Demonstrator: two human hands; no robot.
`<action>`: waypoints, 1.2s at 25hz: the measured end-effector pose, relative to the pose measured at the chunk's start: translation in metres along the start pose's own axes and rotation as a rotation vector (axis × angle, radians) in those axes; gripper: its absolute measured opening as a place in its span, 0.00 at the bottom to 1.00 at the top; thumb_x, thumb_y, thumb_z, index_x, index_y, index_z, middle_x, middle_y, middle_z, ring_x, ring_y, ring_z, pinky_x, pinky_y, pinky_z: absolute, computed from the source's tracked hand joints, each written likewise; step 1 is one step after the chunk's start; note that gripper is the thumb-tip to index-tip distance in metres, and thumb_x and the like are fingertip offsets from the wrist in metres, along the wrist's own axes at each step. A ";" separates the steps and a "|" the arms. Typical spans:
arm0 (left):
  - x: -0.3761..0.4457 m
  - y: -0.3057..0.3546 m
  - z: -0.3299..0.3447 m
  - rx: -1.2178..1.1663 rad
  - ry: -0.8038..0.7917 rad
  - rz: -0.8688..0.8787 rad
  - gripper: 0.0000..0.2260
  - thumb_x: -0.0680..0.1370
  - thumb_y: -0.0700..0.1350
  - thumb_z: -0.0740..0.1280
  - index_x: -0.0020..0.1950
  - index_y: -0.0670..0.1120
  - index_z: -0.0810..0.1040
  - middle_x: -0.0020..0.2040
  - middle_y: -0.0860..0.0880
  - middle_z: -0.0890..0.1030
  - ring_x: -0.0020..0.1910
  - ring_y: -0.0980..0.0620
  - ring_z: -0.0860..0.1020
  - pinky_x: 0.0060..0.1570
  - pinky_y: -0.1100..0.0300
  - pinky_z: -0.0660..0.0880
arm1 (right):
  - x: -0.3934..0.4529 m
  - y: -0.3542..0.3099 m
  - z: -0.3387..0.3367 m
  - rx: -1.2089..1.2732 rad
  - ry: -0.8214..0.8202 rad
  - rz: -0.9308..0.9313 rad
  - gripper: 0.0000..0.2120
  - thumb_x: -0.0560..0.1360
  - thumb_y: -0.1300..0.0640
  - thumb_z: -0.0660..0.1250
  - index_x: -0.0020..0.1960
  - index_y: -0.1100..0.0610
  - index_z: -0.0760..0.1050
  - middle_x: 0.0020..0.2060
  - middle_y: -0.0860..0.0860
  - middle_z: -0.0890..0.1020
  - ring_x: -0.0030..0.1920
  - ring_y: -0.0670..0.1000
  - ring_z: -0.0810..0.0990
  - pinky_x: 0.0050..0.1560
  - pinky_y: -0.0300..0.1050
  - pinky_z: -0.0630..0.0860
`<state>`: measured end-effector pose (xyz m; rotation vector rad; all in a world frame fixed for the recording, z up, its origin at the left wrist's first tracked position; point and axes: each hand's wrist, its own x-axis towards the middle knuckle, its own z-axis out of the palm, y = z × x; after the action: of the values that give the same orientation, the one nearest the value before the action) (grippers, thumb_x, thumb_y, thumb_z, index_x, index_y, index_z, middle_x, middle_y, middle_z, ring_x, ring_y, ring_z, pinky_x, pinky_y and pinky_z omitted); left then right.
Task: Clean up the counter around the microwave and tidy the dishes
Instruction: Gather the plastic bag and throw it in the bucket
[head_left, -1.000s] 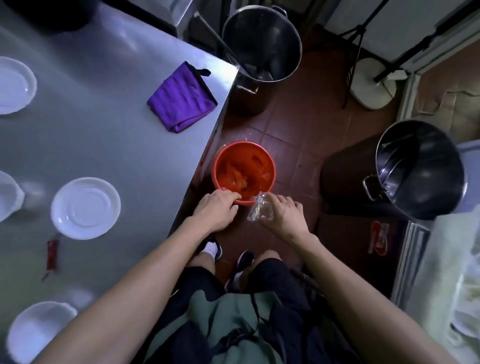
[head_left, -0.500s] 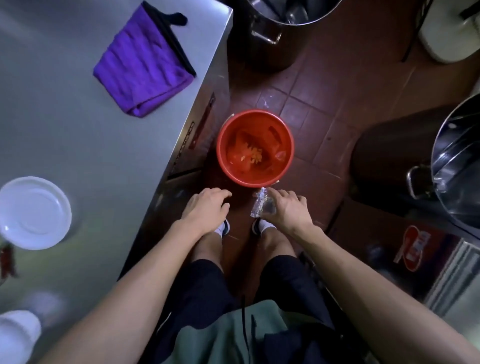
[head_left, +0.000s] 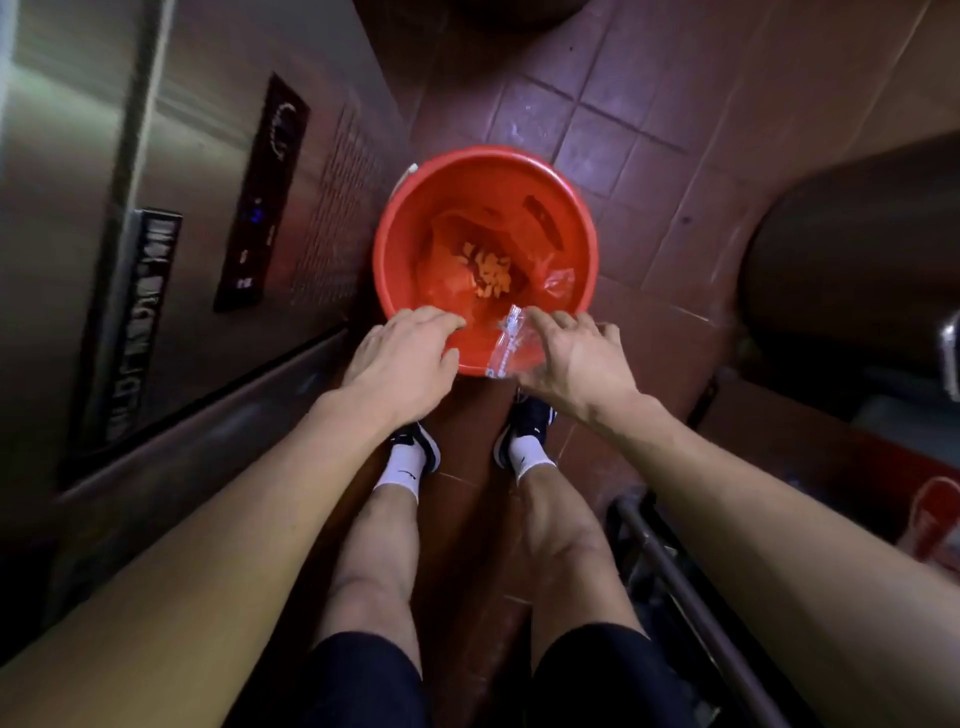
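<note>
Both hands reached down over the near rim of a red bucket (head_left: 485, 166) that stood on the floor. Right hand (head_left: 576, 358) pinched a crumpled clear plastic wrapper (head_left: 506, 348) between thumb and fingers, holding it just above the bucket's near edge. Left hand (head_left: 402, 358) hovered beside it over the same rim with fingers loosely curled and nothing visibly in them; whether its fingertips touched the rim could not be told.

Inside the bucket lay a red plastic liner, a heap of small pale orange scraps (head_left: 491, 273) near the middle, and another clear bit of plastic (head_left: 558, 283) against the right wall.

The floor (head_left: 597, 130) was of dark reddish-brown square tiles with pale marks and scuffs. Along the left side rose the steel front of a cabinet (head_left: 171, 130), bearing a dark control panel (head_left: 262, 197) and a blurred label strip (head_left: 137, 322). At the right edge loomed the rounded dark side of a large pot (head_left: 857, 244). The person's bare legs, white socks and dark shoes (head_left: 524, 431) stood just behind the bucket.
</note>
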<state>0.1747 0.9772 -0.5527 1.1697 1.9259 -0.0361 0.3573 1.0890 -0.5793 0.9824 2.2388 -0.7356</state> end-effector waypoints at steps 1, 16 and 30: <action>0.014 -0.005 0.006 0.017 -0.011 0.012 0.19 0.80 0.49 0.62 0.72 0.53 0.72 0.71 0.52 0.73 0.69 0.47 0.70 0.68 0.47 0.68 | 0.012 0.005 0.006 -0.014 0.005 0.000 0.39 0.72 0.35 0.66 0.77 0.52 0.59 0.66 0.53 0.75 0.65 0.59 0.71 0.62 0.60 0.66; 0.129 -0.049 0.074 0.216 -0.119 0.087 0.21 0.81 0.50 0.60 0.75 0.52 0.67 0.79 0.52 0.60 0.78 0.50 0.53 0.71 0.45 0.59 | 0.146 0.013 0.071 -0.249 0.098 -0.017 0.30 0.78 0.47 0.65 0.75 0.56 0.61 0.64 0.55 0.76 0.67 0.60 0.71 0.68 0.60 0.62; 0.130 -0.087 0.093 0.138 0.042 0.085 0.17 0.80 0.48 0.62 0.68 0.49 0.76 0.75 0.52 0.68 0.78 0.53 0.56 0.69 0.46 0.63 | 0.215 -0.015 0.122 -0.433 0.038 -0.133 0.31 0.76 0.51 0.66 0.74 0.60 0.62 0.65 0.56 0.75 0.66 0.59 0.71 0.65 0.57 0.64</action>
<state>0.1461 0.9808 -0.7326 1.3528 1.9331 -0.1013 0.2598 1.0959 -0.8068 0.6458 2.3741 -0.2636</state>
